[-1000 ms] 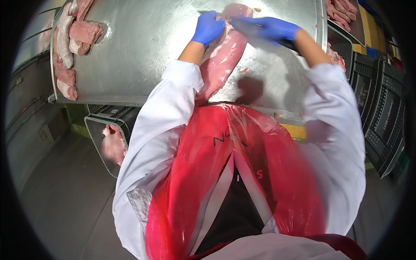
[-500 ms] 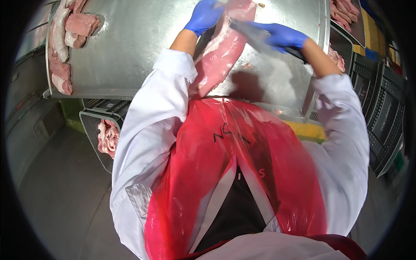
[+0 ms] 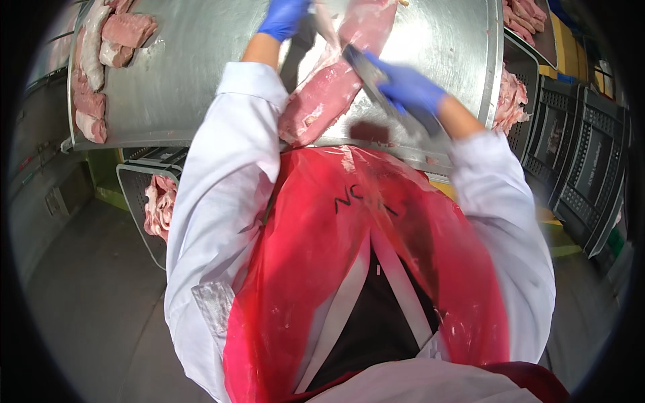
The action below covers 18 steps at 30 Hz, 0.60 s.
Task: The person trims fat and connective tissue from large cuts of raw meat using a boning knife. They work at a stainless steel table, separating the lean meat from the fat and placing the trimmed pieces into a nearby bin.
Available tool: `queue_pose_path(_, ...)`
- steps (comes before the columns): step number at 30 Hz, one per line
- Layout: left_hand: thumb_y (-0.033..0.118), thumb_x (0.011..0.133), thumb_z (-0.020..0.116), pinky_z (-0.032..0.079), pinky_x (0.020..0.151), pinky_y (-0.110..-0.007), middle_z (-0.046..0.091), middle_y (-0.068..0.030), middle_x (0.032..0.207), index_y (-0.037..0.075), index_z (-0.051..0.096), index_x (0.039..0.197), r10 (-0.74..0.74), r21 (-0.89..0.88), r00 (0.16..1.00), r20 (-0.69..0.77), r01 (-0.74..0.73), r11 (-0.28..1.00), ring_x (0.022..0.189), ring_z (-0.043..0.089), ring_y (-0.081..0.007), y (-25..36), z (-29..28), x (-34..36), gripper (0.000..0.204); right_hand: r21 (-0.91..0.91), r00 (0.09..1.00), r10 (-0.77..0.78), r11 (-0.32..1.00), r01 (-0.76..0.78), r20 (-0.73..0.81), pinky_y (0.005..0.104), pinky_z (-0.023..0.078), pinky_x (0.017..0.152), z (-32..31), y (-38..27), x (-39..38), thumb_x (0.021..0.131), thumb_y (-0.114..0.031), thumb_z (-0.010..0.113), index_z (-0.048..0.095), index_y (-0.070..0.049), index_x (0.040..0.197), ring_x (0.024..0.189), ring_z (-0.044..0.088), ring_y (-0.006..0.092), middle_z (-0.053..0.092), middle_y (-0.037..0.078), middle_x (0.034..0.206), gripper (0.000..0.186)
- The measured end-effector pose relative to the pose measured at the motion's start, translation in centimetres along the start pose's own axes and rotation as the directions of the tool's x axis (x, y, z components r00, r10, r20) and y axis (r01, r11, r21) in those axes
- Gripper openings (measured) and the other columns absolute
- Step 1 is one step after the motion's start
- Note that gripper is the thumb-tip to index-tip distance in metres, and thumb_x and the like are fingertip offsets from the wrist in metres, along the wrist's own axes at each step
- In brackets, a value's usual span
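A long pink pork loin (image 3: 329, 97) lies lengthwise across the steel table, its near end at the table's front edge. My left hand (image 3: 283, 19), in a blue glove, is at the top edge of the view, partly cut off. Its fingers are closed on a pale strip of fat (image 3: 326, 27) lifted off the loin's left side. My right hand (image 3: 415, 88), also gloved in blue, is closed round a knife (image 3: 366, 68). The blade's end touches the middle of the loin where the strip joins it. Motion blurs this hand and the knife.
Several pork pieces (image 3: 127, 30) line the left side of the steel table (image 3: 201, 80). A grey crate (image 3: 131, 191) of trimmings stands below left. At the right are meat trimmings (image 3: 512, 101) in a crate, a tray of meat (image 3: 524, 19) and stacked dark crates (image 3: 571, 148).
My left hand has moved left and up, drawing the pale strip away from the loin. My right hand and knife have come left and nearer to me along the meat.
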<state>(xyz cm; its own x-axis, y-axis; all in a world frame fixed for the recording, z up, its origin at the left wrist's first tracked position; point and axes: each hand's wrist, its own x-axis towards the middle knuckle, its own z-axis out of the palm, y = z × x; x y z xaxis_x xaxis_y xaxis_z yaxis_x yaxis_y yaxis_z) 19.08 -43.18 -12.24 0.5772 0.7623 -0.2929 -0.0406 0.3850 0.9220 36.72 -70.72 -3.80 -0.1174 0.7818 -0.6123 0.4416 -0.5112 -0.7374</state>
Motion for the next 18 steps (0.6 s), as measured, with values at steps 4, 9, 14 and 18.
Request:
queue_pose_path(4,0.019,0.088,0.068,0.054,0.075,-0.027,0.067,-0.0099,0.101,0.002,0.066,0.107,0.101,0.758,0.99,-0.096,0.007,0.652,0.082,0.067,-0.02,-4.5,-15.2,-0.4,0.025,0.291,0.972,0.082,0.946,-0.145,0.22,0.0261,0.049,0.053,0.8,0.7,-12.2,0.096,-0.009,0.054,0.03,-0.026,0.159,0.055,0.056,0.0098,0.061,0.005,0.073,0.07)
queue_pose_path(9,0.023,0.085,0.062,0.039,0.103,-0.05,0.058,-0.0117,0.135,0.016,0.063,0.119,-0.059,0.871,0.886,0.46,-0.463,-0.162,0.124,0.053,-0.0365,-2.0,-1.9,-8.8,0.035,0.108,0.947,-0.073,0.988,0.112,-0.314,0.029,0.053,0.066,0.8,2.8,-1.9,0.094,-0.017,0.06,0.031,-0.019,0.159,0.065,0.06,0.0117,0.065,0.006,0.079,0.071)
queue_pose_path(14,0.017,0.091,0.058,0.049,0.08,-0.053,0.068,-0.0204,0.102,0.007,0.056,0.104,0.023,0.929,0.93,0.366,-0.367,0.057,0.097,0.063,-0.0459,-1.4,-1.8,-7.7,0.017,0.367,0.943,-0.165,0.891,0.269,-0.29,0.0327,0.053,0.061,2.5,0.6,9.9,0.093,-0.016,0.058,0.028,-0.013,0.159,0.058,0.061,0.0162,0.069,0.01,0.082,0.073)
queue_pose_path(18,0.02,0.094,0.056,0.053,0.075,-0.048,0.069,-0.0206,0.096,0.003,0.06,0.106,0.0,0.912,0.913,0.407,-0.406,-0.058,0.087,0.067,-0.0396,0.5,-1.5,-6.7,0.021,0.074,0.986,-0.154,0.984,0.159,-0.069,0.0312,0.052,0.063,3.0,-0.9,6.4,0.092,-0.013,0.056,0.03,-0.013,0.158,0.064,0.061,0.015,0.067,0.009,0.084,0.071)
